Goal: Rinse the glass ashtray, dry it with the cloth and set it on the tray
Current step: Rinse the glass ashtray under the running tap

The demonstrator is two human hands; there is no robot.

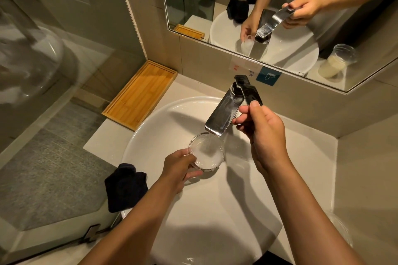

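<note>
The round glass ashtray (207, 151) is held over the white sink (163, 118), right under the chrome tap spout (221, 114), with water foaming inside it. My left hand (178, 170) grips its near-left rim. My right hand (261, 129) is closed on the tap's dark lever handle (249, 90). A dark cloth (126, 186) lies bunched on the sink's left rim. The empty wooden tray (140, 94) sits on the counter at the back left, against the wall.
A mirror (280, 17) covers the wall behind the tap and reflects my hands. A glass shower partition (43, 71) stands to the left, with a grey floor below. The beige counter (310, 157) extends to the right of the basin.
</note>
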